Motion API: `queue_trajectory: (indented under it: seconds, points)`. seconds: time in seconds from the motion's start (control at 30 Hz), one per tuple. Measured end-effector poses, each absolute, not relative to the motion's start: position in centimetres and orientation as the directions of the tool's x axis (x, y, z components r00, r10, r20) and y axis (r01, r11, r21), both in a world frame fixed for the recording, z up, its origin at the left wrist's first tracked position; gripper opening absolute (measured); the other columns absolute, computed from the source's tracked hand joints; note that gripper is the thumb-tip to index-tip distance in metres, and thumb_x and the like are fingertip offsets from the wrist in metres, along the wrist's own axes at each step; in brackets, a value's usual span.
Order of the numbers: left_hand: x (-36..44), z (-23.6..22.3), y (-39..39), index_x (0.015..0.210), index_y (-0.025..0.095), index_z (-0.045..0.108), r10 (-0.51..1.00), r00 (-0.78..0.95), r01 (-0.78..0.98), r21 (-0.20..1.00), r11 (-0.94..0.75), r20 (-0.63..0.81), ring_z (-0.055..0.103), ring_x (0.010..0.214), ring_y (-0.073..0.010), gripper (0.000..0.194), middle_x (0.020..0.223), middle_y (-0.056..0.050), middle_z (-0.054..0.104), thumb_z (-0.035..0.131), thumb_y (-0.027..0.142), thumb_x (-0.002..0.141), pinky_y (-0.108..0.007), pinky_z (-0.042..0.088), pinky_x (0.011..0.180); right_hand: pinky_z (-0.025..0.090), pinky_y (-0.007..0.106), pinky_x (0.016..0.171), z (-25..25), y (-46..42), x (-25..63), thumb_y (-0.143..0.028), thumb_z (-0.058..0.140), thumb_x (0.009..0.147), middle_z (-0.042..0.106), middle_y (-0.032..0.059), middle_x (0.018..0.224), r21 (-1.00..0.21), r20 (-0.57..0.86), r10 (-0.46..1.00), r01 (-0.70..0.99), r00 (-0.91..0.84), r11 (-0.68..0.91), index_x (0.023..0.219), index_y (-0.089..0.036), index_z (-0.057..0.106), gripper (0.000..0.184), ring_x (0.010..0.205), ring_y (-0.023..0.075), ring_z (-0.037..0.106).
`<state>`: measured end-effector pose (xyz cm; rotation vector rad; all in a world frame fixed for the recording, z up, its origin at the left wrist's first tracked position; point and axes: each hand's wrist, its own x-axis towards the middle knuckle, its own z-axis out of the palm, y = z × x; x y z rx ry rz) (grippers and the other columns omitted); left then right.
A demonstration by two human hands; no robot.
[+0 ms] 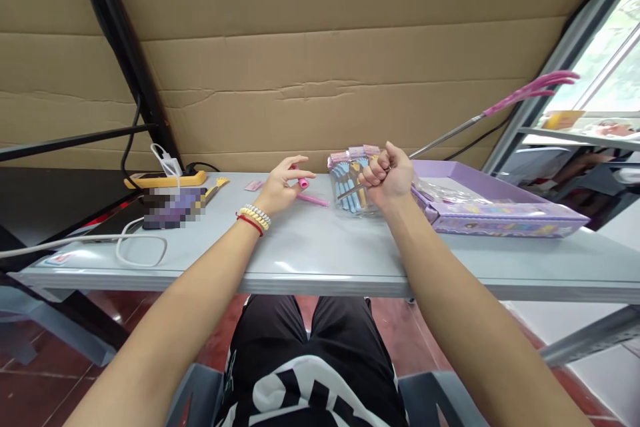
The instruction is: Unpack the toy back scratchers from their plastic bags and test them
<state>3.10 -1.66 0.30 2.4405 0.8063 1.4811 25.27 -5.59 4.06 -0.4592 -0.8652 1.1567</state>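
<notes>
My right hand [387, 180] is closed around the thin metal rod of a back scratcher [453, 130]. Its pink clawed end [533, 90] points up to the right, and the bare metal end comes out below my fist. My left hand [283, 183] pinches a short pink tube [303, 183], its round end facing right. Just under those fingers, a thin pink stick [313, 200] rests on the table. Behind my right fist sits a clear pack [345, 190] of blue and yellow back scratchers, partly hidden by the hand.
An open purple box [505, 219] with clear plastic wrap inside stands at the right of the grey table [320, 247]. On the left are a blurred purple item [175, 208], a yellow clawed piece [217, 188], a yellow power strip [185, 179] and a white cable [143, 263]. Cardboard [310, 60] walls the back.
</notes>
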Motion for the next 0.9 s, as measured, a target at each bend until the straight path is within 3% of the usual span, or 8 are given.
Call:
queue_trajectory:
  seconds: [0.17, 0.3, 0.53, 0.7, 0.9]
  points:
    - [3.4, 0.3, -1.9, 0.094, 0.016, 0.074, 0.593, 0.36, 0.243, 0.541, -0.805, 0.72, 0.06, 0.102, -0.0206, 0.026, 0.115, -0.012, 0.065, 0.063, 0.033, 0.079, -0.035, 0.049, 0.088, 0.022, 0.022, 0.033, 4.0, -5.5, 25.0, -0.044, 0.061, 0.079, 0.023, -0.0083, 0.033, -0.74, 0.349, 0.931, -0.577, 0.11, 0.345, 0.05, -0.02, 0.022, 0.054, 0.029, 0.0054, 0.022]
    - [3.7, 0.3, -2.5, 0.103, 0.013, 0.071, 0.709, 0.39, 0.261, 0.668, -0.697, 0.588, 0.059, 0.077, -0.0162, 0.039, 0.089, -0.007, 0.069, 0.064, 0.041, 0.077, -0.03, 0.048, 0.071, 0.024, 0.023, 0.035, 4.0, -5.9, 24.8, -0.05, 0.057, 0.081, 0.025, -0.0069, 0.034, -0.732, 0.389, 0.92, -0.591, 0.044, 0.338, 0.048, -0.02, 0.024, 0.056, 0.03, 0.0065, 0.025]
    - [3.9, 0.1, -2.5, 0.085, 0.015, 0.072, 0.601, 0.595, 0.384, 0.468, -0.796, 0.533, 0.041, 0.063, -0.0097, 0.034, 0.067, 0.002, 0.054, 0.056, 0.045, 0.083, -0.023, 0.034, 0.061, 0.03, 0.025, 0.039, 3.9, -6.5, 25.0, -0.065, 0.044, 0.084, 0.024, -0.0043, 0.036, -0.608, 0.522, 0.853, -0.701, 0.001, 0.373, 0.045, -0.02, 0.021, 0.064, 0.034, 0.0077, 0.027]
    - [4.1, 0.3, -3.1, 0.08, 0.015, 0.068, 0.577, 0.641, 0.381, 0.444, -0.811, 0.505, 0.031, 0.06, -0.009, 0.035, 0.063, 0.004, 0.041, 0.052, 0.046, 0.085, -0.023, 0.026, 0.057, 0.029, 0.026, 0.039, 3.5, -6.0, 25.3, -0.069, 0.044, 0.082, 0.022, -0.0046, 0.037, -0.523, 0.549, 0.835, -0.759, 0.048, 0.387, 0.045, -0.02, 0.021, 0.065, 0.033, 0.0077, 0.025]
    - [4.4, 0.6, -3.6, 0.072, 0.015, 0.061, 0.576, 0.648, 0.406, 0.414, -0.815, 0.499, 0.028, 0.058, -0.0092, 0.034, 0.059, 0.005, 0.036, 0.05, 0.043, 0.087, -0.024, 0.022, 0.056, 0.027, 0.025, 0.038, 3.4, -5.8, 25.2, -0.068, 0.043, 0.082, 0.024, -0.004, 0.035, -0.531, 0.534, 0.846, -0.781, -0.007, 0.328, 0.045, -0.02, 0.02, 0.065, 0.033, 0.0077, 0.025]
